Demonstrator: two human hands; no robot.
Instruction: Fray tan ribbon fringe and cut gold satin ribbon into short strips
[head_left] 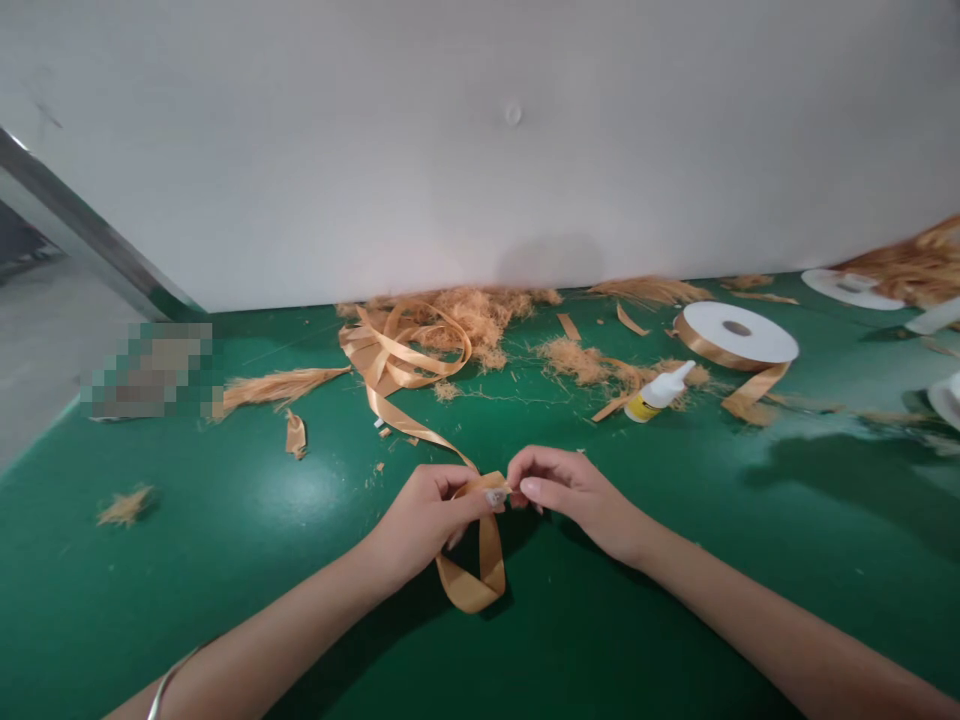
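A long gold satin ribbon (pixel 474 590) hangs in a loop under my left hand (pixel 431 515), whose thumb and fingers pinch it. From there the ribbon runs back to a loose coil (pixel 409 375) on the green table. My right hand (pixel 570 495) meets the left at the ribbon's end, its thumb and forefinger pinched together on a thin tip of it. The fingers partly hide that tip. Beyond my right hand, a small white glue bottle with a yellow label (pixel 651 398) lies tilted on fibre scraps.
A white ribbon spool (pixel 742 335) lies at the back right with its tail loose. Tangled tan fibres (pixel 480 315) line the foot of the white wall (pixel 480 150). A fibre bundle (pixel 277 388) and a ribbon scrap (pixel 295 435) lie on the green table (pixel 225 560) at left.
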